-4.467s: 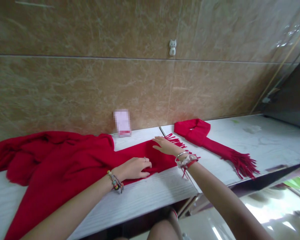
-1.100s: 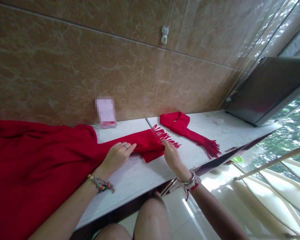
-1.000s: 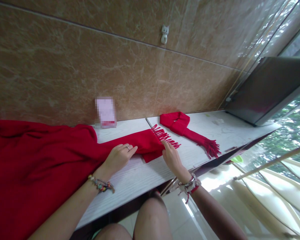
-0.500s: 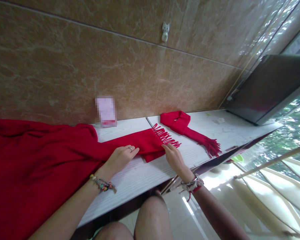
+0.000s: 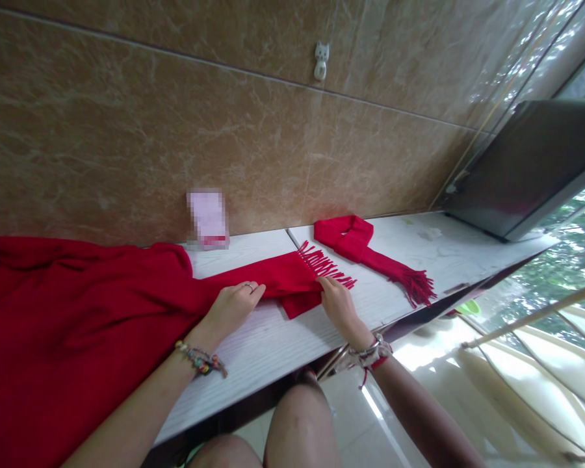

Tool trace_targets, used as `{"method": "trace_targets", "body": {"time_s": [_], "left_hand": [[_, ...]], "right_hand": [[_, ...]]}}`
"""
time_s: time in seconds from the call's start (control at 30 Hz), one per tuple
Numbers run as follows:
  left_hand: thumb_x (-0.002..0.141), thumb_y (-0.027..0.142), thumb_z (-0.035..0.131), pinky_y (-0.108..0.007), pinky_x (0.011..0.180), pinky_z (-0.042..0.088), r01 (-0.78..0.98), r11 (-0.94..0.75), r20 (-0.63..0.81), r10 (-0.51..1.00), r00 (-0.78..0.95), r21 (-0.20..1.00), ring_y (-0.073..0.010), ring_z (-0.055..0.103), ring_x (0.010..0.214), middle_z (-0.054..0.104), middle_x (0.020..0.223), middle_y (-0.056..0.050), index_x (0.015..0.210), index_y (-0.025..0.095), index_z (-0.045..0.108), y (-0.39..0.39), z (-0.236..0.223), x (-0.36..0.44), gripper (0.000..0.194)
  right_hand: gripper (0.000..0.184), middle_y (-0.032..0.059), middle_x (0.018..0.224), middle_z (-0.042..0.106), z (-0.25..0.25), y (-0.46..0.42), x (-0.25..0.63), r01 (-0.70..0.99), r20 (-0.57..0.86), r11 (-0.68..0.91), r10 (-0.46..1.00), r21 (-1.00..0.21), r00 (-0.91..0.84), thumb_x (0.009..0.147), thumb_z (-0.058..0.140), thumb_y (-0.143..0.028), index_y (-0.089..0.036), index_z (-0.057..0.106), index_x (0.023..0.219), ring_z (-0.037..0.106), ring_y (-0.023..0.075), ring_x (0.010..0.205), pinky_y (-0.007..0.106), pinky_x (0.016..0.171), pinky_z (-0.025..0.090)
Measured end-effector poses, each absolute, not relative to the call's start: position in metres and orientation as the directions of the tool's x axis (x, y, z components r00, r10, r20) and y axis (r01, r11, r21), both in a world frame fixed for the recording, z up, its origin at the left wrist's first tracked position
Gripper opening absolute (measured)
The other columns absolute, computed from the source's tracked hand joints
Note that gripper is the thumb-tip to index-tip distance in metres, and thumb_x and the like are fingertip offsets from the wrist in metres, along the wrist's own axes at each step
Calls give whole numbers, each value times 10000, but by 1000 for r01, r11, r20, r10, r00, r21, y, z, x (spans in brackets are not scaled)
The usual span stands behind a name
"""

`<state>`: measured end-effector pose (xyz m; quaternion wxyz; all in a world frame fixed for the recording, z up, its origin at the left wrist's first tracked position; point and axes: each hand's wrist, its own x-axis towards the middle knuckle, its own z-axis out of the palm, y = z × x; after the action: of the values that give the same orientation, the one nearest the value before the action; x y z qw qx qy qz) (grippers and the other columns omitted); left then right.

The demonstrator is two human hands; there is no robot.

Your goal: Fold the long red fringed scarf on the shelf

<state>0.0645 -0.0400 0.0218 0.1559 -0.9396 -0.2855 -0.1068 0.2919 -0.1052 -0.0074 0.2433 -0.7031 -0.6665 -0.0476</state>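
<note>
Left hand [image 5: 236, 309] and right hand [image 5: 338, 302] grip the front edge of a long red fabric scarf [image 5: 277, 270]

The scarf lies across the centre of the frame on a white wood-grain counter [image 5: 253, 357]. The right hand pinches its front corner beside the fringe; the left hand closes on the edge nearer the centre, its fingertips partly hidden. Below that edge, a lower layer of the cloth pokes out between the hands. The wide rumpled part fills the lower left, cut off by the frame, and the left forearm covers some of it.

Right of centre, just beyond the fringe, lies a second red fabric scarf [image 5: 370, 259], bent into a loop with its tassels towards the right. Behind the counter, a pale pink rectangular object [image 5: 208, 218] is blurred into blocks, its print unreadable. A white cat-shaped fixture [image 5: 322, 62] sits on the brown marbled wall [image 5: 151, 143] at upper centre. The dark boxy appliance [image 5: 541, 169] is cut off at the right edge.

About four seconds earlier, both palms lay flat on the scarf's end, which spread wider; now it is narrower. The view has swung to show more of the right side.
</note>
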Motion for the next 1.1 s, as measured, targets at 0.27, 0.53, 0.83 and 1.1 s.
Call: {"method": "trace_targets", "body": {"time_s": [0.27,0.53,0.83,1.1], "left_hand": [[797,-1,420,-278,656,504,633,-744,282,574,769,-212,-201,616,826,644,916,-97,997,128,599,-40,26,64,298],[799,59,499,-235,616,490,607,-754,268,548,792,-252,-170,620,756,640,877,-71,914,143,593,-41,27,66,171],[809,44,470,-247,608,474,552,-790,263,491,831,-267,-168,619,695,659,735,-51,935,144,609,-39,26,63,212],[787,57,504,-252,606,454,365,-911,35,365,930,-191,-176,610,750,649,794,-41,855,179,601,-55,32,61,169]], "right_hand": [[367,95,872,577,-11,-104,299,925,653,96,734,-368,184,619,401,-20,-156,553,924,540,199,750,310,659,464],[208,55,708,599,-12,-115,304,911,625,148,768,-384,139,682,411,-38,-173,561,730,548,164,634,257,592,444],[293,92,760,640,-22,-118,304,936,610,172,790,-308,56,775,359,-53,-134,611,899,579,170,645,268,595,470],[330,94,914,575,-19,-128,308,939,583,194,812,-283,8,737,380,-29,-170,591,948,554,185,799,307,698,478]]}}
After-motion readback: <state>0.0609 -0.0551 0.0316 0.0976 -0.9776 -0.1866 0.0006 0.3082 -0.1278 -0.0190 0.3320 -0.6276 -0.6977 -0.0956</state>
